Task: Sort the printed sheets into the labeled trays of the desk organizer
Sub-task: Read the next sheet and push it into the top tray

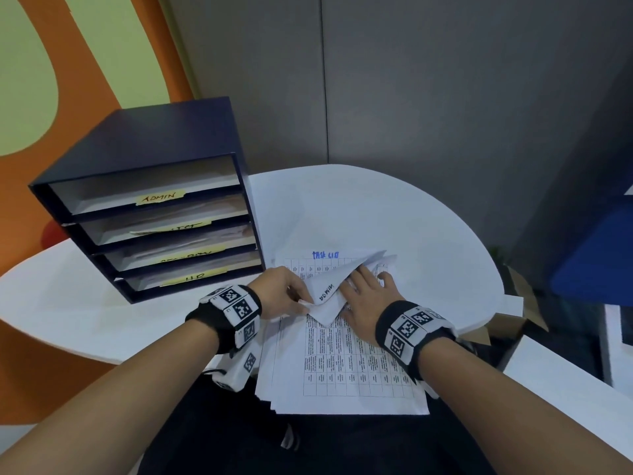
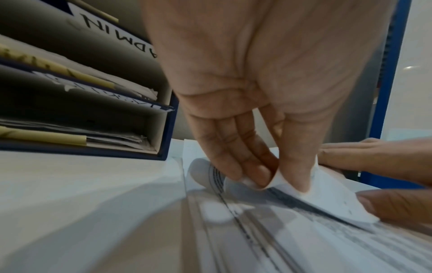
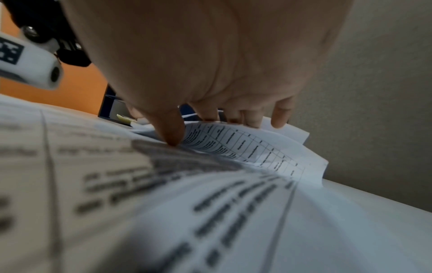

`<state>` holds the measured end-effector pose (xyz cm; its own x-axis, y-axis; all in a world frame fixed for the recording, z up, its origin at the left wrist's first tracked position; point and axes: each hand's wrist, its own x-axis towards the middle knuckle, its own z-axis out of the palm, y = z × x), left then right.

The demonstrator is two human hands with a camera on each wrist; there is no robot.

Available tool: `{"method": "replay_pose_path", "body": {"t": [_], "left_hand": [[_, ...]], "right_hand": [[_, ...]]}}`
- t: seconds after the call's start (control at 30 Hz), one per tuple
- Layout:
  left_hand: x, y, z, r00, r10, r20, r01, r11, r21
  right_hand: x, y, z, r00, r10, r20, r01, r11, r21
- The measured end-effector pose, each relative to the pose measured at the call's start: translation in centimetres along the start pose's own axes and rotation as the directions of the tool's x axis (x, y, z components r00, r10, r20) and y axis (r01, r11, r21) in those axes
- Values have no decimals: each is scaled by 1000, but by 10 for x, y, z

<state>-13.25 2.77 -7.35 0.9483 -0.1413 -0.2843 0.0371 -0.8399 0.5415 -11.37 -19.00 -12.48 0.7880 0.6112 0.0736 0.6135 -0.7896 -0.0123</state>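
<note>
A stack of printed table sheets (image 1: 342, 365) lies at the table's near edge. Its top sheet (image 1: 330, 289) is folded back, white side up, with "ADMIN" handwritten on it. My left hand (image 1: 305, 301) pinches that sheet's corner (image 2: 332, 199) between thumb and fingertips (image 2: 254, 177). My right hand (image 1: 366, 289) rests with straight fingers on the lifted sheet (image 3: 257, 147), and its thumb (image 3: 171, 133) presses the stack (image 3: 210, 212) below. The dark blue organizer (image 1: 147, 214) stands at the left. Its top tray carries a yellow ADMIN label (image 1: 160, 197).
The organizer's lower trays (image 1: 178, 255) hold papers and partly hidden yellow labels. A white round table (image 1: 394, 214) carries everything. A grey wall (image 1: 445, 80) stands behind it. A cardboard box (image 1: 513, 323) and a blue panel (image 1: 596, 255) sit off the right edge.
</note>
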Motion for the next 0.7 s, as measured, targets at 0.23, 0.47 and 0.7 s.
{"method": "replay_pose_path", "body": {"t": [0.23,0.47,0.7], "left_hand": [[1,-1,-1,1000,-6,-13,5,999,-34],[0,-1,-1,996,20,-85,-28,995,-95],[4,1,-5,996,91,0,-90,979,-183]], "right_hand": [[0,-1,1,1000,18,5,-17,1000,-8],[1,-2,-4,998,47,38,-48,998,29],[3,-3,-10,995,26,-96,-20,998,60]]}}
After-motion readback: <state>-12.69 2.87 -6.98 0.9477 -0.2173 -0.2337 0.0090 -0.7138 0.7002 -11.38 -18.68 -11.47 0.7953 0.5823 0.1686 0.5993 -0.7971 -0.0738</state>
